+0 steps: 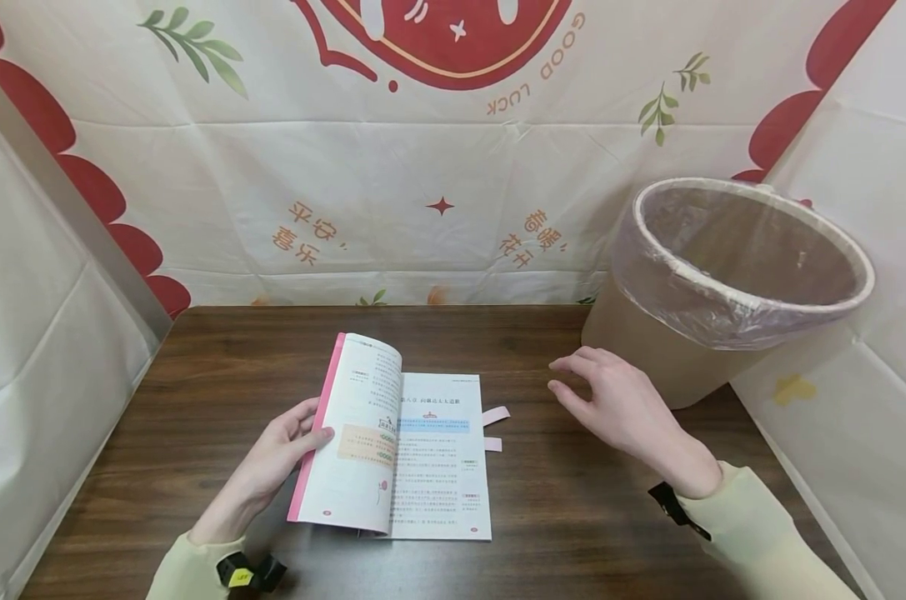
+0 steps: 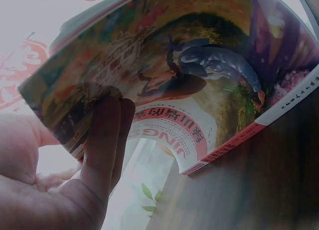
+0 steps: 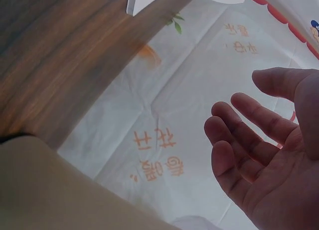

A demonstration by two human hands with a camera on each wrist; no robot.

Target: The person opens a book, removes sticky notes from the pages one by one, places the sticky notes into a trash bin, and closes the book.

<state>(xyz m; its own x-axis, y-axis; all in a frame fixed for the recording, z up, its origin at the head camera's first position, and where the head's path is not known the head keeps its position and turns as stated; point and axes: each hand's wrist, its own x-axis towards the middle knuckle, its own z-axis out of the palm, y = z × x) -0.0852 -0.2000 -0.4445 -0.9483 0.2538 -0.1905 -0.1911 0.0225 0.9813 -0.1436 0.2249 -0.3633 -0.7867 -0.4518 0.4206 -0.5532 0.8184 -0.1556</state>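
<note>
An open paperback book (image 1: 439, 467) lies on the brown wooden table, its left part lifted and curved. My left hand (image 1: 276, 458) grips that raised left edge, thumb over the page and fingers beneath. In the left wrist view, those fingers (image 2: 102, 145) press against the illustrated cover (image 2: 209, 65). Two pale pink paper strips (image 1: 495, 415) stick out from the book's right edge. My right hand (image 1: 610, 396) hovers to the right of the book, near the bin, holding nothing. Its fingers are loosely bent and spread, as the right wrist view also shows (image 3: 269, 155).
A tall beige bin (image 1: 648, 358) with a clear plastic liner stands at the table's back right. Behind the wooden table (image 1: 220, 375) hangs a white printed cloth (image 1: 415, 167); more cloth borders the left and right sides.
</note>
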